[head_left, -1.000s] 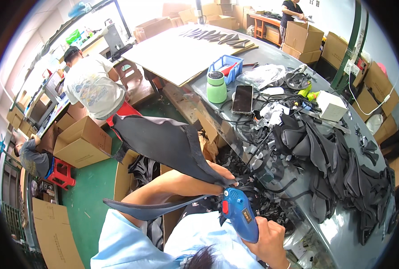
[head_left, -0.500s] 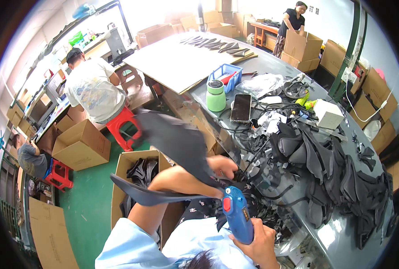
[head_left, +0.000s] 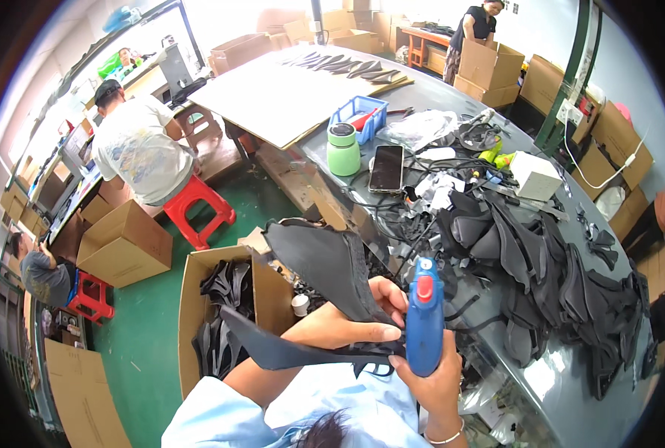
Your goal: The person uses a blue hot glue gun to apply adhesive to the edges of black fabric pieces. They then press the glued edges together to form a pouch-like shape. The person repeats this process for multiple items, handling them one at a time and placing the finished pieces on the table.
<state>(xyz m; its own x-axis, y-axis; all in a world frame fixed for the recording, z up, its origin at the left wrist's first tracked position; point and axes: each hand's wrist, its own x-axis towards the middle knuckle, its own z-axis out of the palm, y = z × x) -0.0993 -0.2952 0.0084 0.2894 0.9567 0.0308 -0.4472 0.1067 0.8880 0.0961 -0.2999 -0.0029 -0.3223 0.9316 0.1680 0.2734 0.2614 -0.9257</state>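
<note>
A black curved padded piece (head_left: 314, 265) is gripped in my left hand (head_left: 344, 326), its thumb stretched along it. One broad wing of the piece stands up beyond the hand, and a second narrower wing reaches left below it. My right hand (head_left: 437, 381) is wrapped round a blue handheld power tool (head_left: 424, 336) with a red button, held nearly upright. The tool's working end is hard to make out. It is close beside the black piece's right edge, and I cannot tell whether they touch.
Black padded pieces (head_left: 542, 261) lie heaped on the grey table (head_left: 530, 403). Near them are a green bottle (head_left: 343, 153), phone (head_left: 386, 169), blue bin (head_left: 370, 119) and white box (head_left: 536, 177). A cardboard box (head_left: 273, 295) holds more pieces. Co-workers sit at left; another person stands far right.
The black piece, blurred before, has swung rightward and is steadier. My right hand has moved up and right, bringing the tool more upright. The whole view has shifted slightly.
</note>
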